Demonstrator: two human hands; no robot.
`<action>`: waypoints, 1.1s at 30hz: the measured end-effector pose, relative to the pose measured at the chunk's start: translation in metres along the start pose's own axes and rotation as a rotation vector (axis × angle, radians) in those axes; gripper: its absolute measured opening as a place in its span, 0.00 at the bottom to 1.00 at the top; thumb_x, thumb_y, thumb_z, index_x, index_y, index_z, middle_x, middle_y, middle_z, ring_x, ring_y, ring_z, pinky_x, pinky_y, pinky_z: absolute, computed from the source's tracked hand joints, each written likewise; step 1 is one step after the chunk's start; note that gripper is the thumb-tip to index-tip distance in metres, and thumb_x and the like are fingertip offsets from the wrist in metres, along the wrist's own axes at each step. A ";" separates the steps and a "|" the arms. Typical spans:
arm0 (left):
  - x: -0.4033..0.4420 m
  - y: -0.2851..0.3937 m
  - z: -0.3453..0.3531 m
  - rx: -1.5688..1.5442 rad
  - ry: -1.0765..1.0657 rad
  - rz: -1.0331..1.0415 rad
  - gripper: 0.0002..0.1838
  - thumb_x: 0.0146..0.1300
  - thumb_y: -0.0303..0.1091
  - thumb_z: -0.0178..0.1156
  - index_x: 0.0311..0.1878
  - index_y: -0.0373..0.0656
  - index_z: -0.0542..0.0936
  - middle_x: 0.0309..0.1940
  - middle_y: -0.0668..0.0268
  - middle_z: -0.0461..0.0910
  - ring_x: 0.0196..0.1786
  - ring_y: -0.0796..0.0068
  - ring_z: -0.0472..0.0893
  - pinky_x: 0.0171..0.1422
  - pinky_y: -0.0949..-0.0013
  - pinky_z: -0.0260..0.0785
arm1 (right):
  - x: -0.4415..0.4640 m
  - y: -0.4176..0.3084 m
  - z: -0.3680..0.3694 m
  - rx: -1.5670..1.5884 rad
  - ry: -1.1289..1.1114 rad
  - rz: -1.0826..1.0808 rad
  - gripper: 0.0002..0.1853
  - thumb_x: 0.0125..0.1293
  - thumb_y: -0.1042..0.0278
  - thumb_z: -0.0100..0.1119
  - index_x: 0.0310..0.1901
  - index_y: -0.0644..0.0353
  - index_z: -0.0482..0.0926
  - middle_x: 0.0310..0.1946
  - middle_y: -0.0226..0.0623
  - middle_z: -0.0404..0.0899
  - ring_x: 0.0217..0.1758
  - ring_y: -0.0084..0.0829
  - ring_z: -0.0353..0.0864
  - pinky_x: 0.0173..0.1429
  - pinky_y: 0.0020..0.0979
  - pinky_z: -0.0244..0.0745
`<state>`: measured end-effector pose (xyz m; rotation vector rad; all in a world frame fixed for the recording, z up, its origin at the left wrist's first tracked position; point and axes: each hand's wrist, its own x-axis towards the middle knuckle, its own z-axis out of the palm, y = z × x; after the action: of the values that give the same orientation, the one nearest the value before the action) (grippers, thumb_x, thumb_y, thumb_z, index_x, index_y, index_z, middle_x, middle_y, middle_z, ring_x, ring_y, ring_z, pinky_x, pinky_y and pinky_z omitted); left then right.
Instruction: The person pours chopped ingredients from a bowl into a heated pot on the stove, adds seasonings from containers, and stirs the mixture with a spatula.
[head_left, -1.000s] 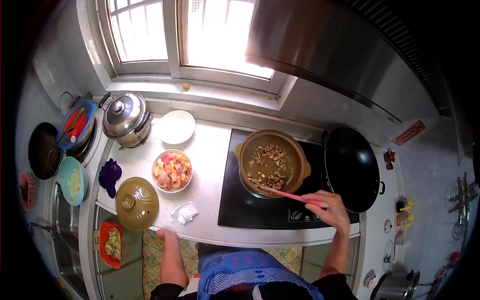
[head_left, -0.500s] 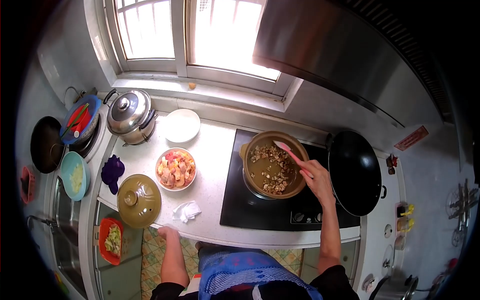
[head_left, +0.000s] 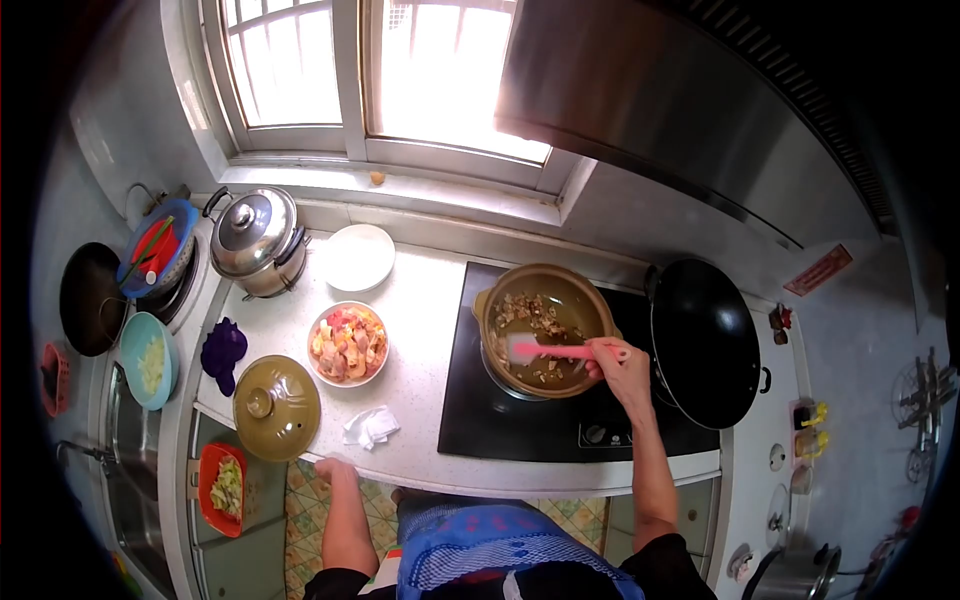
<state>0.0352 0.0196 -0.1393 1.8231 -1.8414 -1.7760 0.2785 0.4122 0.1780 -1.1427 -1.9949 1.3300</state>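
My right hand [head_left: 624, 374] is closed around the handle of a pink spatula [head_left: 560, 351]. The pale spatula head is inside a brown clay pot [head_left: 484, 305] on the cooktop, tilted over the near-left part of its bottom. Browned chopped pieces [head_left: 532, 312] lie in the pot, mostly toward the far side, with a few near the spatula. At the counter's front edge is my left hand [head_left: 335, 470], close to the brown pot lid [head_left: 290, 400]; its fingers are too unclear to read.
Left of the black cooktop [head_left: 465, 400] stand a bowl of raw meat pieces [head_left: 348, 345], a white bowl [head_left: 360, 257], a crumpled white cloth [head_left: 371, 427] and a steel pot [head_left: 258, 245]. A large black wok [head_left: 705, 345] is right of the clay pot. An orange basket [head_left: 207, 490] holds chopped greens.
My right hand has swung the spatula from the pot's far right side to its near-left side. The chopped pieces have shifted in the pot. My left hand stays put.
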 end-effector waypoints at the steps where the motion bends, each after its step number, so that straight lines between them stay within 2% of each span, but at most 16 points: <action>1: -0.001 0.000 0.001 -0.002 -0.002 -0.004 0.25 0.63 0.39 0.38 0.45 0.27 0.77 0.45 0.47 0.78 0.44 0.53 0.80 0.47 0.58 0.75 | 0.003 0.002 0.007 0.096 0.059 -0.033 0.10 0.61 0.68 0.57 0.36 0.67 0.82 0.21 0.34 0.81 0.22 0.20 0.79 0.28 0.21 0.73; 3: -0.002 0.001 0.003 -0.017 0.007 -0.010 0.25 0.63 0.39 0.38 0.45 0.27 0.77 0.45 0.47 0.78 0.44 0.54 0.80 0.47 0.58 0.75 | 0.004 0.001 0.006 0.022 0.103 -0.062 0.09 0.60 0.69 0.58 0.36 0.66 0.82 0.23 0.37 0.81 0.24 0.22 0.80 0.31 0.21 0.73; 5: -0.001 0.001 0.004 -0.025 0.013 -0.017 0.24 0.63 0.39 0.38 0.45 0.27 0.77 0.45 0.47 0.78 0.44 0.54 0.80 0.47 0.58 0.75 | 0.004 0.004 -0.001 -0.195 0.179 -0.262 0.09 0.59 0.70 0.59 0.38 0.64 0.82 0.25 0.39 0.81 0.27 0.24 0.81 0.34 0.22 0.74; 7: 0.001 0.001 0.008 -0.036 0.025 -0.019 0.24 0.64 0.39 0.38 0.45 0.28 0.77 0.44 0.47 0.78 0.44 0.54 0.80 0.46 0.59 0.75 | 0.002 -0.003 -0.001 -0.182 0.059 -0.314 0.08 0.58 0.71 0.59 0.38 0.64 0.82 0.26 0.39 0.82 0.28 0.24 0.82 0.36 0.22 0.74; 9: 0.007 -0.001 0.008 -0.045 0.051 -0.011 0.24 0.64 0.39 0.38 0.45 0.28 0.78 0.44 0.47 0.78 0.44 0.54 0.80 0.46 0.59 0.75 | 0.002 -0.015 0.006 -0.140 -0.093 -0.239 0.08 0.58 0.72 0.59 0.38 0.63 0.82 0.25 0.37 0.82 0.27 0.22 0.81 0.35 0.21 0.74; 10: 0.010 -0.002 0.006 -0.047 0.065 -0.011 0.24 0.64 0.39 0.38 0.45 0.28 0.78 0.44 0.47 0.78 0.44 0.54 0.80 0.46 0.59 0.75 | 0.009 -0.010 0.011 -0.135 -0.089 -0.234 0.08 0.58 0.73 0.58 0.37 0.63 0.83 0.24 0.34 0.82 0.27 0.19 0.80 0.34 0.21 0.74; 11: 0.012 -0.002 0.008 -0.051 0.084 -0.012 0.24 0.64 0.39 0.39 0.45 0.28 0.78 0.44 0.47 0.79 0.44 0.54 0.80 0.46 0.59 0.75 | 0.016 -0.009 0.015 -0.061 -0.058 -0.143 0.08 0.60 0.71 0.58 0.37 0.63 0.83 0.23 0.32 0.81 0.26 0.17 0.79 0.32 0.19 0.73; 15: 0.020 -0.005 0.000 -0.010 0.104 0.005 0.24 0.64 0.39 0.39 0.44 0.29 0.78 0.44 0.47 0.79 0.44 0.55 0.80 0.45 0.59 0.75 | 0.054 0.027 0.015 0.072 0.165 -0.131 0.10 0.64 0.67 0.57 0.39 0.63 0.83 0.21 0.27 0.78 0.22 0.15 0.74 0.28 0.18 0.70; 17: 0.026 -0.010 -0.001 0.160 0.021 0.075 0.23 0.64 0.39 0.40 0.44 0.30 0.79 0.43 0.47 0.79 0.43 0.56 0.81 0.44 0.60 0.76 | 0.052 0.030 -0.001 -0.015 0.247 -0.114 0.10 0.64 0.67 0.56 0.38 0.64 0.82 0.20 0.27 0.78 0.22 0.15 0.74 0.29 0.18 0.69; 18: 0.059 -0.022 0.009 -0.077 -0.102 -0.064 0.25 0.61 0.42 0.42 0.46 0.31 0.80 0.41 0.51 0.81 0.43 0.60 0.82 0.44 0.62 0.76 | 0.047 0.038 -0.011 -0.058 0.277 -0.135 0.10 0.63 0.67 0.55 0.37 0.64 0.82 0.19 0.28 0.77 0.22 0.16 0.74 0.29 0.19 0.69; 19: 0.029 -0.012 0.000 -0.043 -0.049 -0.054 0.23 0.64 0.39 0.40 0.44 0.30 0.78 0.41 0.50 0.80 0.41 0.55 0.81 0.42 0.61 0.76 | 0.038 0.042 -0.019 -0.101 0.304 -0.152 0.10 0.63 0.67 0.55 0.37 0.64 0.82 0.18 0.28 0.77 0.22 0.16 0.74 0.29 0.20 0.69; 21: 0.069 -0.033 0.010 0.072 -0.036 -0.018 0.25 0.64 0.41 0.39 0.47 0.29 0.77 0.44 0.51 0.79 0.43 0.55 0.81 0.45 0.62 0.75 | 0.012 0.036 -0.033 -0.313 0.390 -0.222 0.09 0.59 0.69 0.54 0.31 0.65 0.81 0.14 0.33 0.73 0.18 0.20 0.73 0.27 0.24 0.69; 23: 0.025 -0.011 0.001 0.014 -0.036 -0.059 0.26 0.63 0.41 0.39 0.48 0.29 0.76 0.45 0.51 0.79 0.45 0.55 0.80 0.47 0.61 0.74 | -0.012 0.035 -0.044 -0.395 0.380 -0.166 0.09 0.57 0.70 0.53 0.30 0.65 0.80 0.12 0.34 0.72 0.17 0.21 0.73 0.25 0.25 0.69; 25: -0.009 0.007 -0.008 -0.057 -0.027 -0.098 0.26 0.63 0.42 0.38 0.49 0.28 0.76 0.47 0.50 0.78 0.47 0.56 0.79 0.49 0.61 0.73 | -0.033 0.013 -0.040 -0.213 0.248 -0.023 0.08 0.57 0.72 0.53 0.29 0.65 0.81 0.14 0.31 0.75 0.18 0.18 0.74 0.25 0.21 0.68; 29: -0.016 0.011 -0.009 -0.105 -0.037 -0.103 0.27 0.63 0.43 0.38 0.51 0.28 0.74 0.51 0.50 0.76 0.50 0.57 0.77 0.54 0.60 0.71 | -0.027 0.019 0.003 0.083 0.050 -0.007 0.08 0.60 0.71 0.56 0.33 0.65 0.82 0.19 0.30 0.79 0.21 0.16 0.76 0.27 0.19 0.71; 33: -0.017 0.010 -0.008 -0.182 -0.049 -0.098 0.28 0.63 0.42 0.37 0.53 0.27 0.73 0.52 0.51 0.75 0.51 0.58 0.76 0.55 0.62 0.70 | 0.008 0.027 0.019 0.041 0.168 -0.066 0.08 0.62 0.71 0.57 0.37 0.66 0.82 0.19 0.30 0.79 0.22 0.16 0.76 0.29 0.19 0.71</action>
<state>0.0388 0.0226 -0.1185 1.8470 -1.5704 -1.9648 0.2701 0.4137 0.1449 -1.1217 -1.8598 1.1957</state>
